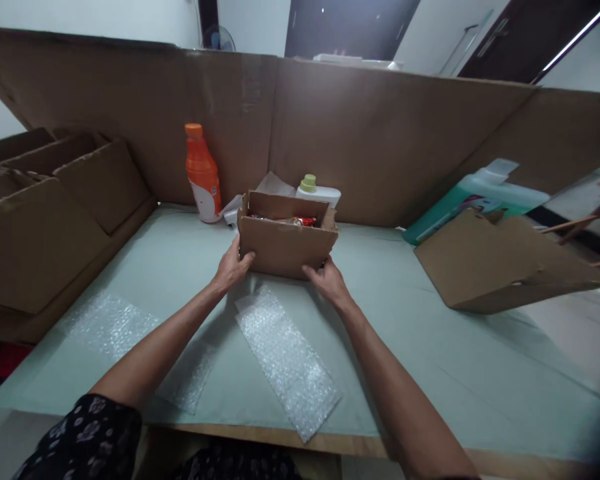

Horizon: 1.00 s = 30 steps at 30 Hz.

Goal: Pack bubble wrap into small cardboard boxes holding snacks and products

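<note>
Head view shows your left hand point(233, 268) and right hand point(330, 281) gripping the lower corners of a small open cardboard box point(286, 243), one on each side. It sits mid-table point(430, 347), packets inside. A strip of bubble wrap point(287, 360) lies just before it; an orange bottle point(203, 173) stands behind, to the left.

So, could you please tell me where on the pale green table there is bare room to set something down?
Bare table lies between the small open cardboard box, held by left hand and right hand, and the flattened cardboard box. The near left is crowded with bubble wrap sheets; behind the box stand an orange bottle and white bottle.
</note>
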Available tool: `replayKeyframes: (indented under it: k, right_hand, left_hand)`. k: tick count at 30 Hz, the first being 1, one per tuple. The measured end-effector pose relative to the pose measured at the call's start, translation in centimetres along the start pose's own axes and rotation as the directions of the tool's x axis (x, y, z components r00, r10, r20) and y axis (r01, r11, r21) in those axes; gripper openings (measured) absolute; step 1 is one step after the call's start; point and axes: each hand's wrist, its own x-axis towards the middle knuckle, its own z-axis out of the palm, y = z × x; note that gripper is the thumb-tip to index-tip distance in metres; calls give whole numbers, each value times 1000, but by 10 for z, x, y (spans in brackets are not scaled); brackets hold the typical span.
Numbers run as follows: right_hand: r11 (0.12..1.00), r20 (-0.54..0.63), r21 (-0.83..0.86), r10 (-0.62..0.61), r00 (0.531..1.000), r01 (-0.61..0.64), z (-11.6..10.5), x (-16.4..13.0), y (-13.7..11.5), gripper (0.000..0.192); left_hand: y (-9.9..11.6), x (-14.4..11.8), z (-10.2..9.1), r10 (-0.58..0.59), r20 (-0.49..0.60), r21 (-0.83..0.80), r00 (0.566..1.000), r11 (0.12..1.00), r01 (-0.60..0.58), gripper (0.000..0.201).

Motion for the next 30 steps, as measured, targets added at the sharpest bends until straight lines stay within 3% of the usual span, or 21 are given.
replayKeyframes:
  k: [4,9,12,15,18,21,24,27,30]
  right_hand:
    - [998,-5,-28,54,999,-54,10,33,2,54]
    - [998,44,-36,61,997,-60,0,27,2,51]
    - [999,70,-30,45,997,-43,-11,-14,6,52]
    - [997,109,-76,-9,994,18,-12,-85,17,46]
    - [942,114,-273,-172,979,197,-2,-157,27,44]
    - [907,75,-336,-244,967,255,9,-201,24,33]
    - [943,22,-241,-232,973,230,13,-223,11,18]
    - [993,8,-48,-104,995,104,14,-240,-5,15]
    - [982,41,176,63,997,-69,20,-261,-20,41]
  left_hand:
    - [-3,2,16,-20,-33,-84,999,996,17,62]
    - [-9,-9,13,-39,-55,-77,998,996,35,72]
    - [-19,-32,-2,-53,-47,13,997,998,54,78]
    - [-34,-65,-13,-49,72,240,996,970,30,68]
    - [-38,-92,-10,-49,147,356,988,934,-7,52]
    - [-31,-105,3,-24,189,397,982,916,-54,34]
    - [-18,-108,13,0,222,414,975,905,-95,19]
    - [-5,-101,17,29,248,418,968,899,-134,17]
    - [9,-86,22,71,286,405,956,895,-187,16]
